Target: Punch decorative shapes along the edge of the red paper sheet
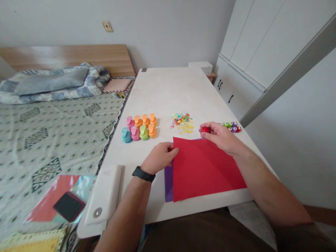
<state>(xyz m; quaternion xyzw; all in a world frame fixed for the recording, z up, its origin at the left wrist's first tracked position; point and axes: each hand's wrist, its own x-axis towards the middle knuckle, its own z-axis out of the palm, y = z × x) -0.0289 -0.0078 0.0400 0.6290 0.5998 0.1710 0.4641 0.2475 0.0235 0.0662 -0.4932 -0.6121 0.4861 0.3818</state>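
Note:
A sheet of red paper [207, 168] lies over a purple sheet [169, 185] near the table's front edge. My left hand [164, 154] pinches the red sheet's left edge between thumb and fingers. Just beyond the sheet's far edge, my right hand [216, 133] is closed around a small red craft punch [205, 130], partly hidden by the fingers. A pile of colourful paper cut-outs [182, 120] with yellow ones in front lies left of that hand. Small green, purple and red craft punches [231, 126] stand behind my right wrist, partly covered.
Larger pink, orange, blue and green craft punches [140, 127] stand in two rows at the left. A long white device [103, 196] lies along the table's left edge. Beside the white table [170, 87] is a bed [76, 136] with a phone [69, 206] on plastic-wrapped paper.

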